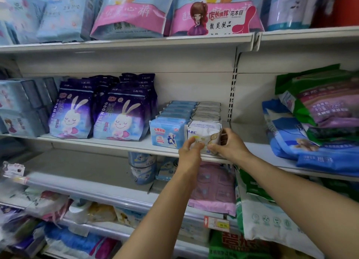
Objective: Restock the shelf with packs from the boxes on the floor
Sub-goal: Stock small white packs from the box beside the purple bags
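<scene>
The white pack (204, 132) was pinched at its lower corners by the left hand (189, 152) and right hand (228, 144), at the shelf (116, 142) front beside the blue pack (167, 133). It would best be pushed back squarely, flush with its row.

On the top level, pink-banded bags (134, 16) stand next to a cartoon girl sign card (219, 19). At the far right, green and purple bags (320, 101) lie stacked on blue bags (310, 152). Low down are a pink flat pack (215, 188), a white sack with green print (272, 220) and a yellow price tag (217, 222).
</scene>
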